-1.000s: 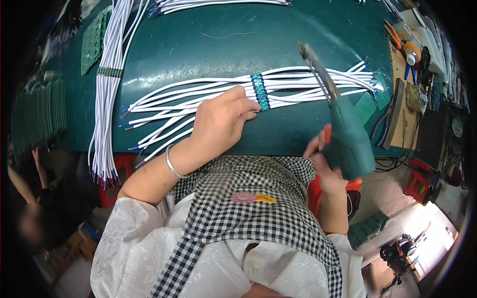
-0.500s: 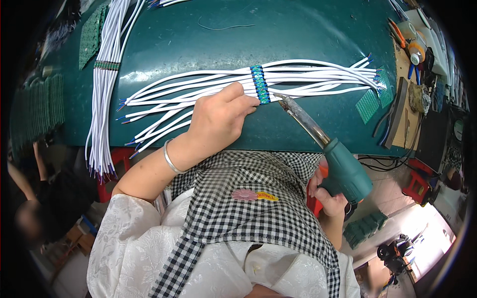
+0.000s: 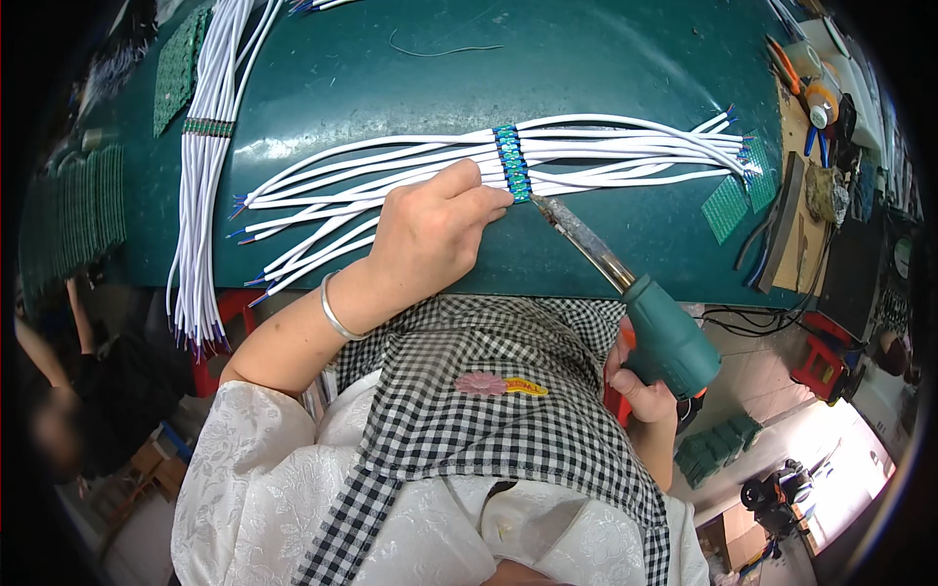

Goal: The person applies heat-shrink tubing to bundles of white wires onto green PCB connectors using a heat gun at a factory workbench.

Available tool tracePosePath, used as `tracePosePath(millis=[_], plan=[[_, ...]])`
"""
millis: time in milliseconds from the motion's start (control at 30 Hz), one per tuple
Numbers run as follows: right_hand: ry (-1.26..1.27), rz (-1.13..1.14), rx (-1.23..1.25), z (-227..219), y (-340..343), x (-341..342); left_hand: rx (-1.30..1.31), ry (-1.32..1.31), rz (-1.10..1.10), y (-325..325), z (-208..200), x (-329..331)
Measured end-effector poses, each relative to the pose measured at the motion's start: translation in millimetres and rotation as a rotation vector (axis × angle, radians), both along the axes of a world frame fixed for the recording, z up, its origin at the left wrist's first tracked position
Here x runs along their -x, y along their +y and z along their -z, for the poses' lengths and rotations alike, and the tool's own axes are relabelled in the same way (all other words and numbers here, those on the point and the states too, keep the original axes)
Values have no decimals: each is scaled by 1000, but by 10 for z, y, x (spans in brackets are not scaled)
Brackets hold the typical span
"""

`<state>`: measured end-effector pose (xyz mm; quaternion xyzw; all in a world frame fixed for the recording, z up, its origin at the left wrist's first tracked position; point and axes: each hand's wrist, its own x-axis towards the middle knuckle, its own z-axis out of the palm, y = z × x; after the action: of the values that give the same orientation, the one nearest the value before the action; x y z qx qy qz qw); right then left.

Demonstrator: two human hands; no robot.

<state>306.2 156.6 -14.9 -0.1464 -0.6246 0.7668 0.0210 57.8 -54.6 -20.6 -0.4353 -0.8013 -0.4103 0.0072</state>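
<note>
Soldering gun [image 3: 640, 294] moved left | green strip [image 3: 511, 162]: lower end at left fingers [image 3: 496, 198]

Head-worn fisheye view, facing steeply down

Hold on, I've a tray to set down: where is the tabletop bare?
The widest bare patch of the tabletop lies beyond the middle cable bundle, right of the loose thin wire. A smaller one lies between the soldering iron and the green boards. The right edge is crowded with tools, the left with another cable bundle.
</note>
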Motion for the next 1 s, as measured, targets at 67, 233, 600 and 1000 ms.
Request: tracePosePath(millis=[67, 233, 600, 1000], plan=[[-1, 1, 10, -5, -6, 9, -14, 11, 17, -17, 21, 5], [-3, 44, 38, -47, -44, 64, -34, -16, 5, -31, 54, -21], [-37, 19, 32, 17, -18, 21, -58, 38, -18, -2, 103, -14], [-12, -20, -93, 123, 6, -39, -9, -48, -18, -12, 65, -46]])
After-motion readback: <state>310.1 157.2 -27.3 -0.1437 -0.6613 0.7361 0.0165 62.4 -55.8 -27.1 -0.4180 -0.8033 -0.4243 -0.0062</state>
